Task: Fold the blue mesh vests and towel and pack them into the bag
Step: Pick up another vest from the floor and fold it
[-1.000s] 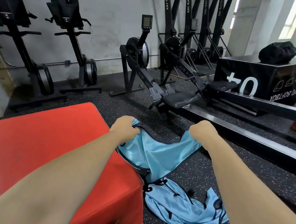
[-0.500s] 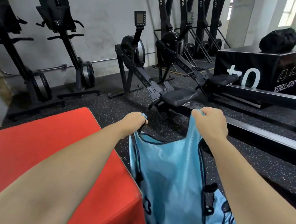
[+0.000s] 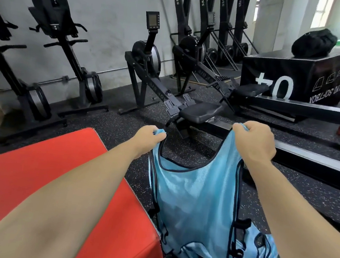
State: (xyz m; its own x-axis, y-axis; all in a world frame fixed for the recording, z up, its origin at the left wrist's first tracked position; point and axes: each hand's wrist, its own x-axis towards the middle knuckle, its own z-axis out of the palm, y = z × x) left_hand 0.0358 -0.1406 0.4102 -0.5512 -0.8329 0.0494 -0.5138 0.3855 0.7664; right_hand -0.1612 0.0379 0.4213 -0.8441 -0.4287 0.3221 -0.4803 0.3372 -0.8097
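Blue mesh vest (image 3: 195, 198) is no longer bunched over the corner of the red soft box (image 3: 34, 177). It now hangs full length, front flat, neck opening spread. My left hand (image 3: 150, 136) and right hand (image 3: 255, 141) are higher and wider apart than a second ago, each gripping a shoulder strap. The hanging cloth now covers most of the second vest (image 3: 265, 250) on the floor.

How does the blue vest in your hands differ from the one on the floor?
The held light-blue mesh vest hangs spread out, left hand and right hand gripping its shoulder straps; the second light-blue vest lies crumpled on the speckled black floor. The held one shows almost fully; the floor one is partly hidden behind it. Both have dark trim.
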